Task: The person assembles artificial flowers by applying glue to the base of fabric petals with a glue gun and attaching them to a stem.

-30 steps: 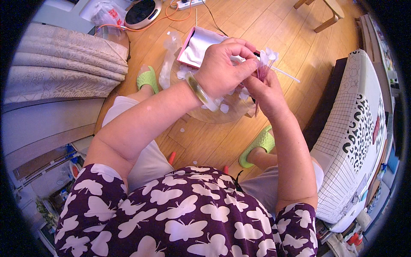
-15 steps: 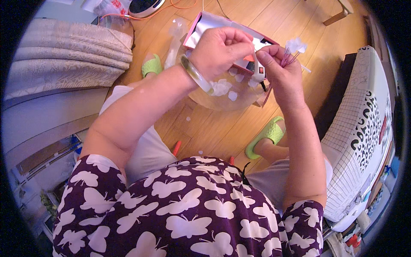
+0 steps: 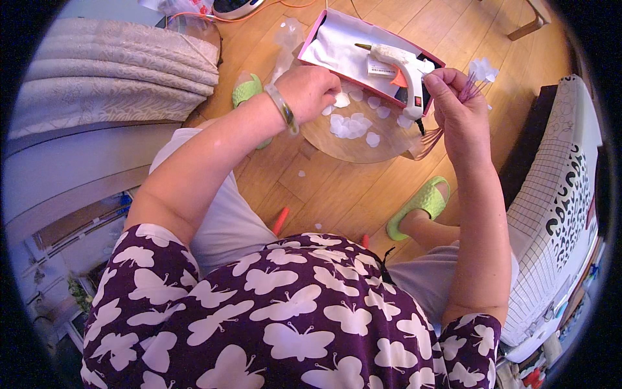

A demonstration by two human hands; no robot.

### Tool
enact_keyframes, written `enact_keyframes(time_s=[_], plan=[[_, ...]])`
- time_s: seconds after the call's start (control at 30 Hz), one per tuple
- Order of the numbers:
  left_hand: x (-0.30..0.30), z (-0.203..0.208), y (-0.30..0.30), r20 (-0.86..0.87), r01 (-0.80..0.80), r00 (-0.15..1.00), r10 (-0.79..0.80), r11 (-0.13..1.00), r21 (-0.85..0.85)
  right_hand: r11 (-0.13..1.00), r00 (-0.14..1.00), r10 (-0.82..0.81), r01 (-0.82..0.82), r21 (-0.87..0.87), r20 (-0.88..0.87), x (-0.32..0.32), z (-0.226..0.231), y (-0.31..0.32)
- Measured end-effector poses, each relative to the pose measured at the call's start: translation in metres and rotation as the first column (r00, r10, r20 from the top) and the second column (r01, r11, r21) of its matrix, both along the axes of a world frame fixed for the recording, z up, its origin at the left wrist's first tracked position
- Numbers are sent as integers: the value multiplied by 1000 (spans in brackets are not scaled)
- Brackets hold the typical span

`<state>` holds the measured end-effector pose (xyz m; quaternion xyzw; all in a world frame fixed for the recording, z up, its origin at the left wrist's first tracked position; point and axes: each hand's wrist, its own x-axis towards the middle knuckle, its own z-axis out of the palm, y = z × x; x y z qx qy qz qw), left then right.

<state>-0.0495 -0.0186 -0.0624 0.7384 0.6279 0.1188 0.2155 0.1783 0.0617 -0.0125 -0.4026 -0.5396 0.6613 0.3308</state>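
My right hand [image 3: 460, 107] is closed in a pinch round a bundle of thin purplish stems [image 3: 471, 93]. White petals [image 3: 483, 69] sit at their upper ends, and more stem ends [image 3: 430, 142] hang below the hand. My left hand [image 3: 306, 91], with a pale bangle on its wrist, is low over a round see-through tabletop [image 3: 324, 144]. Its fingers are curled beside a white petal [image 3: 341, 99]; whether they grip it is hidden. Loose white petals [image 3: 350, 126] lie in a cluster nearby. A white glue gun [image 3: 409, 74] with an orange trigger rests across an open pink-edged box [image 3: 332, 47].
A crumpled clear plastic bag [image 3: 285, 55] lies left of the box. On the left hangs a patterned cloth [image 3: 123, 71]; on the right is a white patterned cover [image 3: 551, 214]. Orange cable [image 3: 259, 8] runs at the back, near a wooden leg [image 3: 530, 27].
My left hand has moved away from my right hand, left and down toward the loose petals. The glue gun, partly hidden before, now shows fully. The right hand still holds the stems.
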Motion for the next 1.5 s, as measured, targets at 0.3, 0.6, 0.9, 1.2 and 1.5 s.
enact_keyframes(time_s=[0.3,0.6,0.9,1.2,1.5], plan=[[29,-4,4,-75,79,995,-71,991,112,1000,1000,1,-1,-7,24,-2,3,-1],[25,-8,1,85,-22,996,14,996,91,1000,1000,12,-12,-5,-10,2,8,-1],[39,3,5,-92,-36,995,34,999,-18,999,999,41,-42,-27,-28,5,6,2],[35,2,5,-3,-50,999,50,998,-30,998,998,55,-56,-24,-37,4,5,2],[13,31,24,703,-294,441,558,830,-474,1000,1000,22,-22,-13,17,-3,-10,4]])
